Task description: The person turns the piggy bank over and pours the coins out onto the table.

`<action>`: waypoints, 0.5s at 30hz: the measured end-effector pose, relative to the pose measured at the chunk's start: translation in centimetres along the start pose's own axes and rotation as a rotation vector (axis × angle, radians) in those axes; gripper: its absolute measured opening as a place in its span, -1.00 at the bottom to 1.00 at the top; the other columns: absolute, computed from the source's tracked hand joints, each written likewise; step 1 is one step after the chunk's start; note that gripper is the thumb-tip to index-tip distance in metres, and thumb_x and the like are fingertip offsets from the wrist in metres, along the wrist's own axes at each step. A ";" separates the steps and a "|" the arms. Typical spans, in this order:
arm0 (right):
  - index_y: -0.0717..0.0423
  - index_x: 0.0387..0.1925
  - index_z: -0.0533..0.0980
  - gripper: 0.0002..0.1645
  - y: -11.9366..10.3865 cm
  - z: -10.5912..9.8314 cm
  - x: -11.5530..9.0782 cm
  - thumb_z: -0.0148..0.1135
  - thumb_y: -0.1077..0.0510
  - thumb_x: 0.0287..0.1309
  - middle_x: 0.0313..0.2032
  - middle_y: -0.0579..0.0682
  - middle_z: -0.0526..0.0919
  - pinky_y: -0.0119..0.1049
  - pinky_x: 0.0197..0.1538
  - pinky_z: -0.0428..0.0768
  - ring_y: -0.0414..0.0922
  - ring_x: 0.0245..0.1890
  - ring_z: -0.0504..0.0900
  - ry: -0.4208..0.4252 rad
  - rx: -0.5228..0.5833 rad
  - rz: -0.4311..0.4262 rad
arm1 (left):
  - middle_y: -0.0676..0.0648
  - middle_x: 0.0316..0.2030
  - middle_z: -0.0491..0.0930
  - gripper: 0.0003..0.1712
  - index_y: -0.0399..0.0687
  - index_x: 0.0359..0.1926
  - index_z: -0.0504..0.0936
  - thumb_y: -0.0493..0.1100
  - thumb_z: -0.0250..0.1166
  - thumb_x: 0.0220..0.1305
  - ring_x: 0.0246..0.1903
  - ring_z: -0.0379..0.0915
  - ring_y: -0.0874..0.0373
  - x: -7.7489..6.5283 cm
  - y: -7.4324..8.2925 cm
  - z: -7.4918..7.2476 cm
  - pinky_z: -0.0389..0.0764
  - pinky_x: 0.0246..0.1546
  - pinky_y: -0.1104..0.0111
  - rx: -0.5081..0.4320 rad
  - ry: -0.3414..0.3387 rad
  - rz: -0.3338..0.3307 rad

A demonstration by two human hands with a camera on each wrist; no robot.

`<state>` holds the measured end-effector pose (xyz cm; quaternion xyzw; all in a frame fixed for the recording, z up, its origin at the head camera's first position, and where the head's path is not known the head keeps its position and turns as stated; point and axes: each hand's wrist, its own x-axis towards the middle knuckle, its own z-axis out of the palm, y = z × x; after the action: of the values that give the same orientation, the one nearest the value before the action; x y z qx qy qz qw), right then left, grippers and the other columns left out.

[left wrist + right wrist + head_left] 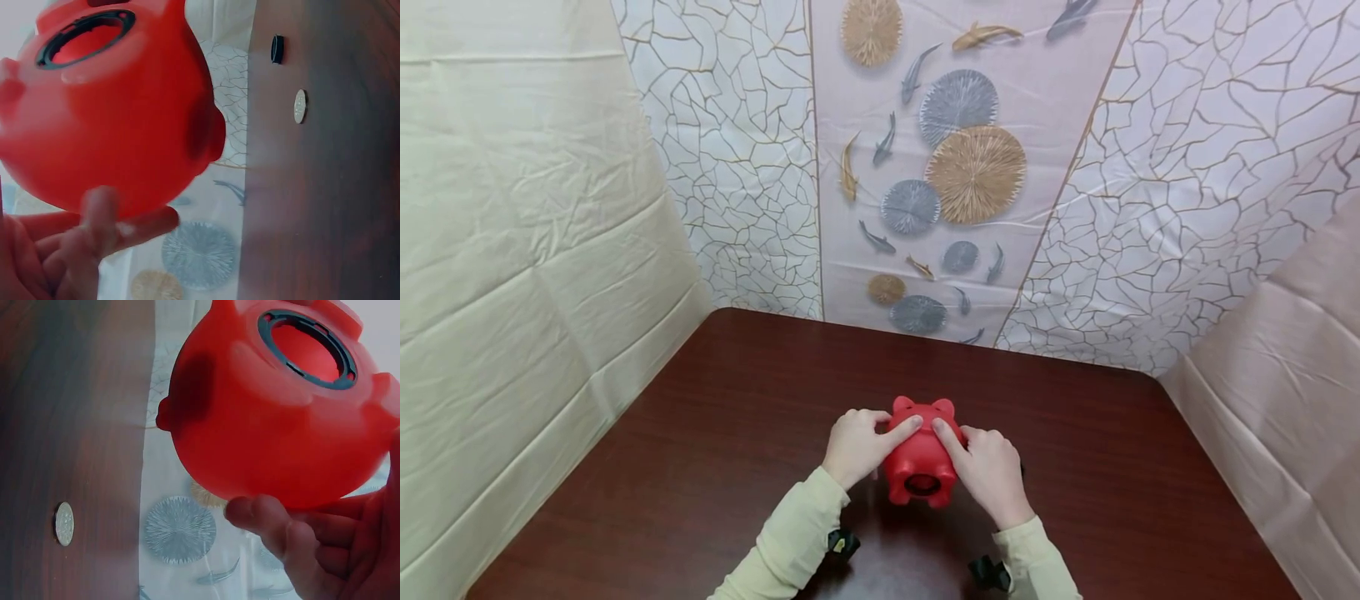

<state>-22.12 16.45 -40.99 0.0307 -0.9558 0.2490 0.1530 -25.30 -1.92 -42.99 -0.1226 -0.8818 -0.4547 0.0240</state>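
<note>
A red piggy bank is gripped between both hands over the table, its ears toward the far side. The open hole in its belly, edged by a black ring, faces the near side. My left hand holds the left flank, thumb laid along the body. On the opposite flank, my right hand mirrors it with its thumb on the red surface. Fingers of each hand curl against the bank in the wrist views. A coin lies on the table in the left wrist view; a coin also shows in the right wrist view.
A small black round piece sits on the dark wooden table beyond the coin in the left wrist view. Patterned cloth hangs behind the table's far edge, with pale fabric along the left side.
</note>
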 end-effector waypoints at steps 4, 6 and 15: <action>0.04 -0.50 0.54 -0.33 0.5 -0.3 0.2 -0.13 -0.43 0.06 -0.78 -0.13 0.45 -0.37 -0.52 0.38 -0.23 -0.71 0.41 -0.043 -0.019 0.005 | 0.10 -0.72 0.55 -0.18 0.00 0.01 0.53 0.50 0.04 -0.06 -0.81 0.47 0.14 0.1 0.3 -0.3 0.48 -0.62 0.47 0.023 -0.052 0.028; 0.05 -0.24 0.55 -0.30 0.8 -0.4 0.3 -0.10 -0.44 0.03 -0.70 -0.10 0.53 -0.32 -0.46 0.45 -0.20 -0.66 0.47 -0.039 -0.044 -0.022 | 0.08 -0.57 0.61 -0.16 0.04 0.11 0.44 0.47 0.08 -0.06 -0.78 0.49 0.15 0.2 0.3 -0.5 0.49 -0.58 0.47 0.006 -0.089 0.052; -0.15 0.31 0.06 0.10 1.8 -0.5 0.1 0.15 -0.48 -0.27 0.08 0.01 0.48 -0.08 -0.09 0.57 -0.03 -0.04 0.56 -0.030 0.136 -0.185 | 0.06 0.15 0.36 0.02 0.39 0.30 0.04 0.10 0.43 -0.18 -0.03 0.47 0.13 0.8 -0.4 -0.8 0.60 -0.22 0.42 -0.249 -0.180 0.230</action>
<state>-22.31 18.23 -41.42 0.1326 -0.9320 0.2977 0.1587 -26.21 -2.68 -42.71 -0.2646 -0.7975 -0.5419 -0.0188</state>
